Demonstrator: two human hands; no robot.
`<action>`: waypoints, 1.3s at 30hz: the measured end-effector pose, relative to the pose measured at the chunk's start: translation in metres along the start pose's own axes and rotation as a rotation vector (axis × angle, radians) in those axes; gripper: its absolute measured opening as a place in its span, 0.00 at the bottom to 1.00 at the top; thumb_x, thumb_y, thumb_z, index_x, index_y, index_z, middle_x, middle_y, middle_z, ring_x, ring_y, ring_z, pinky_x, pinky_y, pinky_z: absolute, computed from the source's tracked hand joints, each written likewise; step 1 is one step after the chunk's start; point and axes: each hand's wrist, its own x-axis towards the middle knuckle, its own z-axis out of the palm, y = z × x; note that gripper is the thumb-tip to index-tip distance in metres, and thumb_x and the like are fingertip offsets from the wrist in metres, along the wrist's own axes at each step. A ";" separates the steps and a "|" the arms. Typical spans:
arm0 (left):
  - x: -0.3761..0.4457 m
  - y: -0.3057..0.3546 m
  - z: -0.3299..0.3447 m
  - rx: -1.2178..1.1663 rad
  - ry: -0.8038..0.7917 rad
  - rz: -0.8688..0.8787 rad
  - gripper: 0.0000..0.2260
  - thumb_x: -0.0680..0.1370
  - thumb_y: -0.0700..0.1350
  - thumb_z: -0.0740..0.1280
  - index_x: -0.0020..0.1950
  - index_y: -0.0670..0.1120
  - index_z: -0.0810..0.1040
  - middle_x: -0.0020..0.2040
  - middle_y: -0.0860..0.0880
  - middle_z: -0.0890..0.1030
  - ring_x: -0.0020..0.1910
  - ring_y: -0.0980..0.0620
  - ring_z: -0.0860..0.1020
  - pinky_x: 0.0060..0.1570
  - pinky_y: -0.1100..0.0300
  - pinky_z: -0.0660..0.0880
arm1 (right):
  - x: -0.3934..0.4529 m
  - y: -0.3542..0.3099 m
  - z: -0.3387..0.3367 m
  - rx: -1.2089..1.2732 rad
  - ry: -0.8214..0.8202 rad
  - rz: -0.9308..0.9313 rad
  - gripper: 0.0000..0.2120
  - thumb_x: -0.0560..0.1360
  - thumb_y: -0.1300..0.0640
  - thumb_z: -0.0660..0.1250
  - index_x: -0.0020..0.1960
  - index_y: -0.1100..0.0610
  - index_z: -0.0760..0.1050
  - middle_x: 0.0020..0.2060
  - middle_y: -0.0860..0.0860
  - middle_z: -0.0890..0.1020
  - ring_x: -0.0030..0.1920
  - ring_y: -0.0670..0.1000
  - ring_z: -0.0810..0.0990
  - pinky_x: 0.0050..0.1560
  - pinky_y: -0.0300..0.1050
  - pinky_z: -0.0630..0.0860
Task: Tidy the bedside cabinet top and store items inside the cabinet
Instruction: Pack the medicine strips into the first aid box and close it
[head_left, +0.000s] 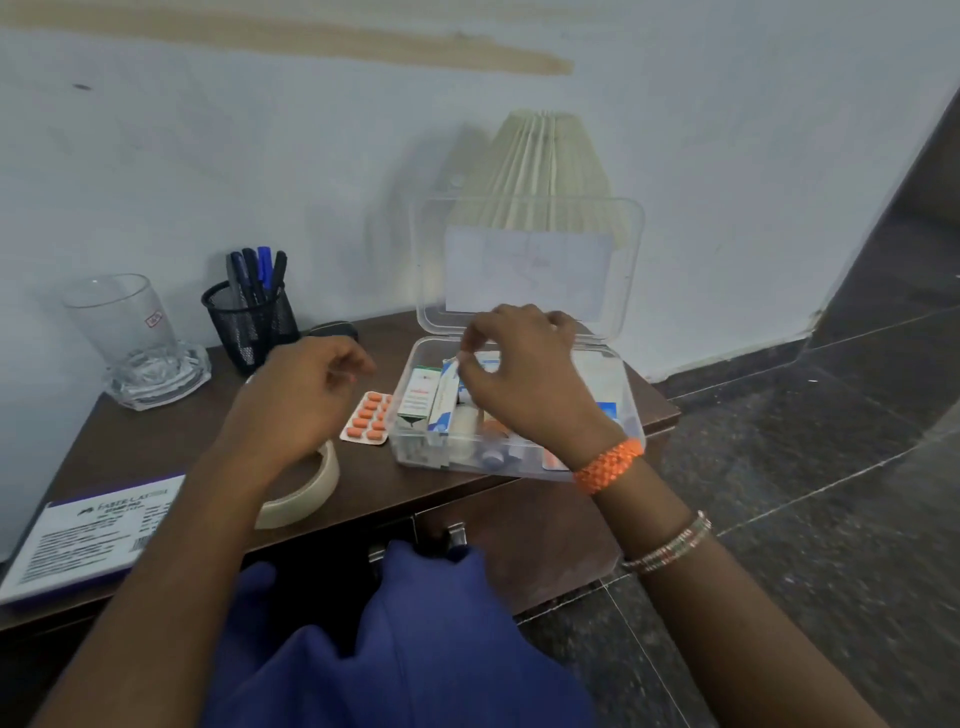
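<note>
A clear plastic box (470, 463) stands on the brown cabinet top (156, 441) with its lid (629, 260) raised. Several medicine packs sit inside, among them a green-white carton (417, 396) and a blue-white carton (442, 401). My right hand (524, 384) hovers over the box, thumb and forefinger pinching the top of the blue-white carton. My left hand (298, 395) hangs loosely curled above the cabinet top, holding nothing. An orange pill blister (367, 419) lies just left of the box. A roll of beige tape (311, 493) lies under my left wrist.
At the back left stand a drinking glass (122, 317) in a glass dish (161, 382) and a black mesh pen holder (249, 328). A stamp-pad box (78, 540) lies at the front left. A pleated lamp shade (540, 166) stands behind the lid. The cabinet door handle (457, 535) shows below the top's edge.
</note>
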 end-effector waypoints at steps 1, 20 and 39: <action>0.000 -0.008 -0.005 0.023 0.015 -0.019 0.14 0.75 0.35 0.62 0.48 0.54 0.80 0.47 0.54 0.80 0.47 0.53 0.77 0.50 0.56 0.73 | 0.008 -0.008 0.009 0.006 -0.035 -0.024 0.06 0.73 0.54 0.63 0.45 0.53 0.78 0.44 0.48 0.80 0.51 0.52 0.75 0.60 0.52 0.58; -0.004 -0.050 -0.017 0.114 -0.045 -0.119 0.11 0.75 0.40 0.62 0.46 0.57 0.76 0.44 0.56 0.76 0.44 0.50 0.77 0.52 0.50 0.76 | 0.091 -0.080 0.113 -0.717 -1.032 -0.253 0.28 0.71 0.44 0.70 0.65 0.59 0.72 0.64 0.54 0.76 0.64 0.59 0.73 0.66 0.63 0.64; -0.007 -0.043 -0.016 0.110 -0.039 -0.150 0.12 0.75 0.38 0.61 0.51 0.54 0.76 0.50 0.53 0.79 0.48 0.50 0.76 0.52 0.50 0.75 | 0.101 -0.060 0.108 -0.144 -0.760 -0.033 0.27 0.69 0.60 0.74 0.64 0.62 0.66 0.62 0.58 0.75 0.60 0.57 0.75 0.55 0.47 0.73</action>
